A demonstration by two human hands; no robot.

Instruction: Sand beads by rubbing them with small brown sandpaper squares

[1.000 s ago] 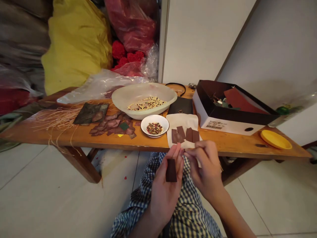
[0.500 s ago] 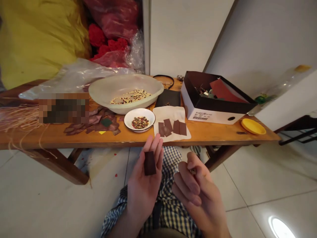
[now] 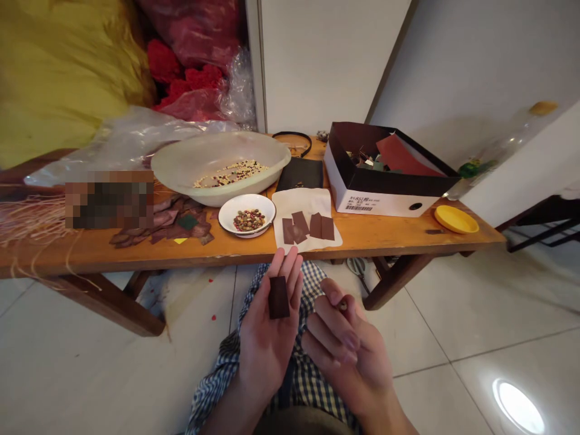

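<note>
My left hand (image 3: pixel 268 329) is held palm up over my lap, fingers stretched out, with a small dark brown rectangle (image 3: pixel 278 297) lying on them. My right hand (image 3: pixel 344 347) is beside it, fingers curled, pinching a tiny object (image 3: pixel 343 306) that I cannot make out. On the low wooden table (image 3: pixel 385 238) ahead, a pale sheet (image 3: pixel 304 202) carries several more brown rectangles (image 3: pixel 309 227). Left of it stands a small white bowl of mixed beads (image 3: pixel 247 214), and behind that a large pale basin (image 3: pixel 220 166) with light grains in it.
A black and white box (image 3: pixel 385 181) of scraps stands at the right, with a yellow lid (image 3: pixel 455 219) beyond it. Brown leaf-shaped pieces (image 3: pixel 172 223) and straw strands (image 3: pixel 31 220) lie at the left. Scissors (image 3: pixel 357 266) lie on the tiled floor under the table.
My right hand drew back from the left hand's fingertips and lowered, curling in. The left hand opened flatter with the brown rectangle on it. The view swung to the right.
</note>
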